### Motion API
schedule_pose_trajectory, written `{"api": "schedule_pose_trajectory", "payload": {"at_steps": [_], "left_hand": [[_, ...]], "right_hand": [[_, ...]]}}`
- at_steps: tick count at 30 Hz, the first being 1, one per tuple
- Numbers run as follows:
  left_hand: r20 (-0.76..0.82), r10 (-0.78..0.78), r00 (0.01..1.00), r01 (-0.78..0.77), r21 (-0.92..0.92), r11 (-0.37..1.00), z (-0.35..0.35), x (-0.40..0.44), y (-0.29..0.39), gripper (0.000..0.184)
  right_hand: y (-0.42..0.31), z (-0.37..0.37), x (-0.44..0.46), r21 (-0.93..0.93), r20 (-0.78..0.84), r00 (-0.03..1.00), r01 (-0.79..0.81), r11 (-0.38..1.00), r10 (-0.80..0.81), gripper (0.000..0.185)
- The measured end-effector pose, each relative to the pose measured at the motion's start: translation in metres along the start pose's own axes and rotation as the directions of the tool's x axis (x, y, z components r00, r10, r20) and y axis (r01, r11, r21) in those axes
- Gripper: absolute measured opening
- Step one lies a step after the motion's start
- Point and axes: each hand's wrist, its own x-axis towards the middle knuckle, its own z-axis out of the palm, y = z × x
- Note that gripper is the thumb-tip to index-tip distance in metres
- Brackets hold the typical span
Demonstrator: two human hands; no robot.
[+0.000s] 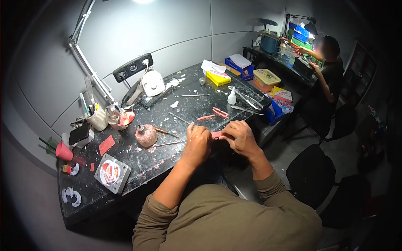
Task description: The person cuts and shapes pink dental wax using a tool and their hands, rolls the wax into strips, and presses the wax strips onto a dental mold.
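Observation:
Between my two hands, near the front edge of the dark table, is a small pink strip (216, 135). My left hand (197, 141) has its fingers bent around the strip's left end. The fingers of my right hand (240, 137) pinch its right end. Just beyond them on the table lie a folded pink piece (220, 112) and a short pink stick (206, 117). A thin metal tool (179, 118) points toward my left hand, and another metal tool (168, 143) lies left of it.
A round pink-crusted burner (146, 136) stands left of my hands. Farther left are a metal flask (112, 173) and a pink sheet (106, 144). A small white bottle (232, 96) stands at the right. Another person (328, 71) sits at the back right bench.

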Motion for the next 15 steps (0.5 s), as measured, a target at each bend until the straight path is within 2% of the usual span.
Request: {"api": "schedule_pose_trajectory", "payload": {"at_steps": [4,7,10,11,15], "left_hand": [[0.023,0.011,1.0,-0.011,0.015,1.0,0.005,-0.001,-0.006,0.008],[-0.034,0.054,0.998,-0.051,0.064,0.997,0.011,-0.001,-0.009,0.007],[0.054,0.008,0.999,-0.009,0.02,1.0,0.004,0.0,-0.004,0.007],[-0.008,0.0,1.0,0.0,-0.011,1.0,0.008,0.0,-0.004,0.018],[-0.035,-0.003,0.999,0.003,-0.006,1.0,0.011,-0.001,-0.003,0.017]], "right_hand": [[0.004,-0.003,0.001,-0.058,-0.021,0.999,0.047,0.997,-0.048,0.018],[0.007,0.001,0.002,-0.041,-0.035,0.996,0.075,0.996,-0.077,0.018],[0.005,-0.003,0.002,-0.006,-0.013,1.0,0.025,1.0,-0.025,0.018],[0.002,-0.006,0.003,-0.014,-0.019,1.0,0.019,1.0,-0.019,0.018],[-0.008,-0.012,0.007,-0.024,-0.002,0.999,-0.033,0.999,0.033,0.02]]}}
